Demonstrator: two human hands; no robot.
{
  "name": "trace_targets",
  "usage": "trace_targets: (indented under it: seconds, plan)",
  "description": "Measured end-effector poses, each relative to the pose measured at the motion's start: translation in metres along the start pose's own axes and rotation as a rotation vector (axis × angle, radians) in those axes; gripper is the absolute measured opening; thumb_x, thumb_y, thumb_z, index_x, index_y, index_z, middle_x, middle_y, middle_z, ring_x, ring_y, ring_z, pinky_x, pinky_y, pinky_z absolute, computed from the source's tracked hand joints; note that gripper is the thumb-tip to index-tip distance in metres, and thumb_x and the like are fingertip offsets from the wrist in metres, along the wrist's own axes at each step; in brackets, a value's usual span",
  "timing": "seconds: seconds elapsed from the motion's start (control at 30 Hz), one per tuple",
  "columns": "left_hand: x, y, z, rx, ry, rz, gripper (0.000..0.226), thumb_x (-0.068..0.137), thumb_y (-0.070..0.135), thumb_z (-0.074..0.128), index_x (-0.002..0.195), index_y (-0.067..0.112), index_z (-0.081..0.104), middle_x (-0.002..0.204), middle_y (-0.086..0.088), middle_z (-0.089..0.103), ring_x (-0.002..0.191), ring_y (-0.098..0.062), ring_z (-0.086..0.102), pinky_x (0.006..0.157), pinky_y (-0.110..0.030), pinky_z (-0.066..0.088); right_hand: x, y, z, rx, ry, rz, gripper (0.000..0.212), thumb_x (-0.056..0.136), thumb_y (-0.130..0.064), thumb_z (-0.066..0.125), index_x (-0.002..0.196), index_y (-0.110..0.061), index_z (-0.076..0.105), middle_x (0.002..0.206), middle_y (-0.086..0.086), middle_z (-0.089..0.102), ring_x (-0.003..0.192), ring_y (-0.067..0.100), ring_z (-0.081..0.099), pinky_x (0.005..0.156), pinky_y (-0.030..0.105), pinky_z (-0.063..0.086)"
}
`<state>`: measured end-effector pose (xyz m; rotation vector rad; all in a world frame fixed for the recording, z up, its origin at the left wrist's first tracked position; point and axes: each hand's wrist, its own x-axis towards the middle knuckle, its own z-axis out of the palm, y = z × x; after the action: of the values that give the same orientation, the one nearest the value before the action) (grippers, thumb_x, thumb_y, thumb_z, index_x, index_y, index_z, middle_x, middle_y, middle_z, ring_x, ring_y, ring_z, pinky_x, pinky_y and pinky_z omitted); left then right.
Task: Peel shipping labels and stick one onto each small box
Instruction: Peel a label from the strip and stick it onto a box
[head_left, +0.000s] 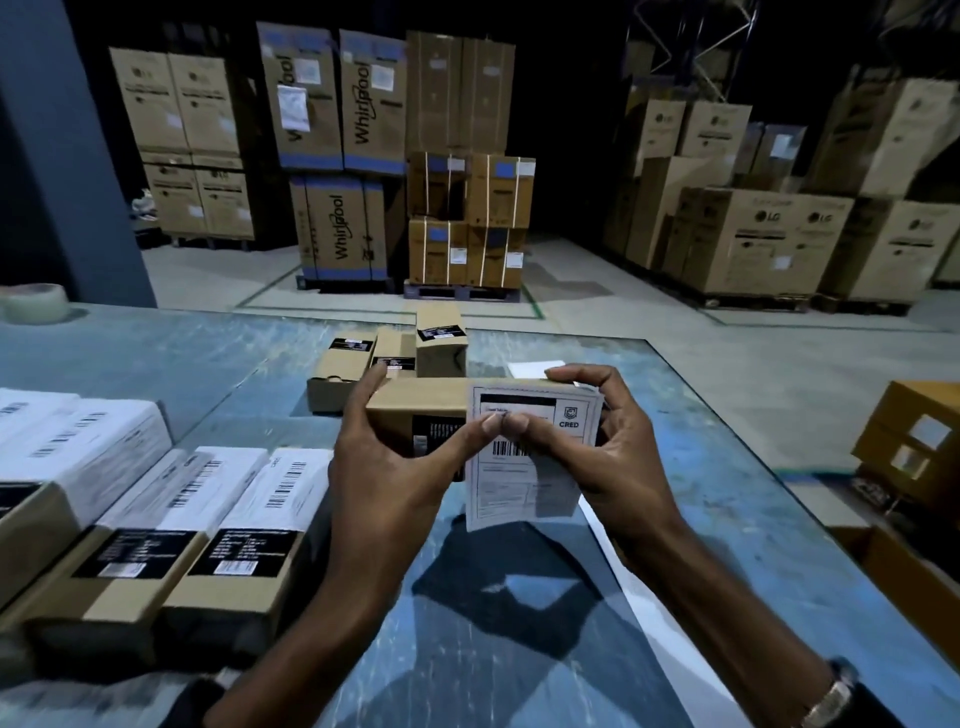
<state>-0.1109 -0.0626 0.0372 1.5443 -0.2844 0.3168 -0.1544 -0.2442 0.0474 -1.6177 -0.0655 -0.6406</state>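
Note:
Both hands hold a small brown box (415, 402) lifted above the blue table (519, 623). My left hand (384, 467) grips the box's left end, its thumb pressing on a white shipping label (524, 467). My right hand (613, 457) grips the right end, fingers over the top edge and thumb on the label beside the left thumb. The label's upper part lies on the box's near face; its lower part hangs free below the box. Three small brown boxes (358, 364) with black stickers stand behind. Several boxes with white labels (218, 525) lie in rows at the left.
A white sheet (530, 369) lies on the table behind the held box. A tape roll (34, 302) sits at the far left edge. Brown cartons (909, 441) stand off the table's right side. Large appliance cartons (337, 156) on pallets fill the warehouse floor beyond.

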Motion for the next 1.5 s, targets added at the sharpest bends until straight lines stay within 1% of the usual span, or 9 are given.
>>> trace_targets:
  seconds: [0.2,0.47,0.7,0.93,1.07,1.23,1.37,1.43,1.5]
  plan:
    - [-0.009,0.005,0.003,-0.156,0.004,-0.034,0.11,0.062,0.056,0.098,0.153,0.038,0.04,0.134,0.011,0.068,0.124,-0.006,0.065,0.108,-0.043,0.054,-0.011,-0.008,0.01,-0.088,0.029,-0.146,0.051,0.086,-0.045,0.086,0.124,-0.027,0.058,0.104,0.001,0.07,0.096,0.023,0.074,0.078,0.039,0.066]
    - [-0.018,0.007,0.012,-0.33,0.064,-0.086,0.097,0.064,0.041,0.1,0.145,0.032,0.048,0.127,0.007,0.072,0.12,-0.014,0.07,0.104,-0.046,0.056,-0.02,-0.01,0.019,-0.064,0.077,-0.161,0.042,0.089,-0.038,0.081,0.123,-0.025,0.061,0.104,-0.002,0.07,0.096,0.022,0.073,0.077,0.037,0.065]
    - [-0.021,0.008,0.021,-0.433,0.142,-0.132,0.103,0.058,0.032,0.104,0.144,0.035,0.047,0.126,0.003,0.071,0.117,-0.017,0.071,0.101,-0.047,0.059,-0.02,-0.005,0.024,-0.039,0.139,-0.147,0.042,0.087,-0.035,0.079,0.125,-0.028,0.062,0.109,-0.004,0.069,0.096,0.024,0.074,0.075,0.041,0.066]
    - [-0.017,0.009,0.017,-0.476,0.244,-0.155,0.067,0.08,0.016,0.087,0.133,0.033,0.05,0.115,-0.002,0.073,0.101,-0.01,0.075,0.085,-0.036,0.065,-0.021,-0.002,0.031,-0.056,0.158,-0.144,0.036,0.096,-0.037,0.065,0.131,-0.03,0.067,0.111,-0.014,0.073,0.097,0.006,0.072,0.066,0.021,0.057]
    - [-0.019,0.01,0.019,-0.418,0.242,-0.112,0.055,0.087,0.02,0.083,0.126,0.04,0.049,0.112,0.001,0.075,0.103,-0.011,0.075,0.084,-0.031,0.064,-0.016,-0.003,0.03,-0.061,0.202,-0.102,0.033,0.107,-0.038,0.047,0.128,-0.035,0.072,0.109,-0.015,0.076,0.096,0.007,0.071,0.072,0.026,0.057]
    - [-0.02,0.014,0.019,-0.427,0.268,-0.083,0.061,0.078,0.036,0.086,0.128,0.035,0.052,0.116,0.003,0.075,0.11,-0.014,0.074,0.096,-0.043,0.062,-0.016,-0.007,0.028,-0.017,0.176,-0.028,0.05,0.114,-0.053,0.03,0.131,-0.033,0.072,0.11,-0.009,0.08,0.103,0.008,0.074,0.085,0.025,0.057]
    - [-0.022,0.017,0.019,-0.357,0.241,-0.007,0.087,0.061,0.039,0.095,0.134,0.028,0.048,0.117,0.004,0.072,0.109,-0.008,0.072,0.096,-0.034,0.06,-0.02,-0.006,0.031,-0.027,0.152,-0.054,0.058,0.091,-0.068,0.063,0.14,-0.037,0.067,0.129,-0.012,0.074,0.117,0.007,0.07,0.093,0.029,0.06]
    - [-0.021,0.016,0.019,-0.317,0.235,0.009,0.091,0.058,0.037,0.096,0.133,0.029,0.047,0.119,0.005,0.07,0.11,-0.006,0.071,0.096,-0.031,0.059,-0.021,-0.002,0.032,-0.042,0.143,-0.064,0.065,0.084,-0.062,0.079,0.143,-0.04,0.063,0.134,-0.006,0.072,0.119,0.016,0.071,0.096,0.042,0.062]
    - [-0.02,0.013,0.018,-0.329,0.231,-0.007,0.09,0.059,0.037,0.095,0.134,0.029,0.046,0.12,0.004,0.07,0.11,-0.007,0.071,0.097,-0.034,0.06,-0.021,0.0,0.032,-0.025,0.14,-0.067,0.065,0.085,-0.053,0.084,0.145,-0.037,0.063,0.132,-0.009,0.073,0.116,0.016,0.073,0.095,0.04,0.063]
